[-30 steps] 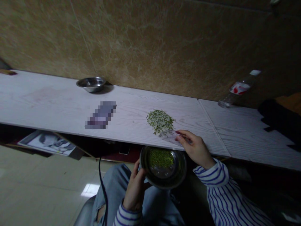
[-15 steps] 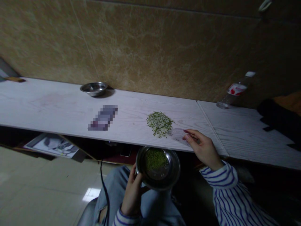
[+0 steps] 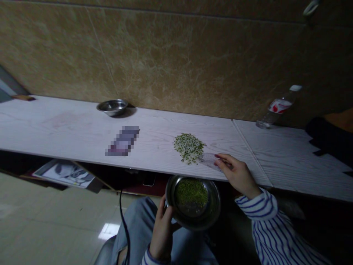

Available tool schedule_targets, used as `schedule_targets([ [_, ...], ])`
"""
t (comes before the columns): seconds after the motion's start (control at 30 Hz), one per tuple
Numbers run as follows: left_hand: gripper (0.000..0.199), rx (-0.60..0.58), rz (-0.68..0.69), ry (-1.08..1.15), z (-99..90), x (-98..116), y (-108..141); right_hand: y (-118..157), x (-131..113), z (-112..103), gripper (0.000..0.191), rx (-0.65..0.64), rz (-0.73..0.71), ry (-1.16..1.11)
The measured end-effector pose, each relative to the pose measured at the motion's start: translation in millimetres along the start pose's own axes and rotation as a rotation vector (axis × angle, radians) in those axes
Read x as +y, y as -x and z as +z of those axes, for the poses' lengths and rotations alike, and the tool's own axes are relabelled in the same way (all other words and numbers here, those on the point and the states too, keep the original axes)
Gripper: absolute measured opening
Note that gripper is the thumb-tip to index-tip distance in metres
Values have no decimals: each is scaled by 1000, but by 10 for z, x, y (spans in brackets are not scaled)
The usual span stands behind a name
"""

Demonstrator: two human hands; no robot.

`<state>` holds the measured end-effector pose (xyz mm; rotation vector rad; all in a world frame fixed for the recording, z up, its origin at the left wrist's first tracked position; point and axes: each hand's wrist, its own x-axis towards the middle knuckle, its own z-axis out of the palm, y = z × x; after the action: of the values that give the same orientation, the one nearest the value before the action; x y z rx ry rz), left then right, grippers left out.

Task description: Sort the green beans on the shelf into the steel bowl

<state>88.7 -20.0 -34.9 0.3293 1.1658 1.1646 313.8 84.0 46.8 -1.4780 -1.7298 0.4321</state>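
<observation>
My left hand (image 3: 163,230) grips the left rim of a steel bowl (image 3: 213,215), held tilted above my lap just below the counter's front edge. Green beans (image 3: 191,192), like mung beans, lie inside it. On the counter, a flat pile of green beans mixed with white grains (image 3: 189,148) spreads out above the bowl. Pinched between the thumb and fingers of my right hand (image 3: 240,175) is a clear plastic protractor (image 3: 208,159), with faint markings. It lies low over the counter, its left end at the pile's lower right edge.
A second steel bowl (image 3: 112,107) stands near the wall, with a blurred-out flat item (image 3: 123,141) in front of it. At the right are a plastic bottle (image 3: 278,106) and dark cloth (image 3: 328,140). Below the white counter (image 3: 68,129) are open shelves; a black cable (image 3: 124,221) hangs there.
The bowl in my left hand has shifted slightly right, and the beans in it have spread rightward. My right hand and the protractor stay beside the pile. The whole view has shifted a little.
</observation>
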Motion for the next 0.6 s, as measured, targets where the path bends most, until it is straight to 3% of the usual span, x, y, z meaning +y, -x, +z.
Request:
schedule_targets([
  [0.17, 61, -9, -50, 15, 10, -3, 6, -13, -92, 120, 28, -71, -25, 37],
  [0.37, 68, 34, -10, 20, -63, 81, -3, 5, -189, 241, 27, -111, -20, 28],
  [0.6, 71, 74, -22, 24, -31, 88, 9, -68, -423, 461, 23, -151, -143, 36],
])
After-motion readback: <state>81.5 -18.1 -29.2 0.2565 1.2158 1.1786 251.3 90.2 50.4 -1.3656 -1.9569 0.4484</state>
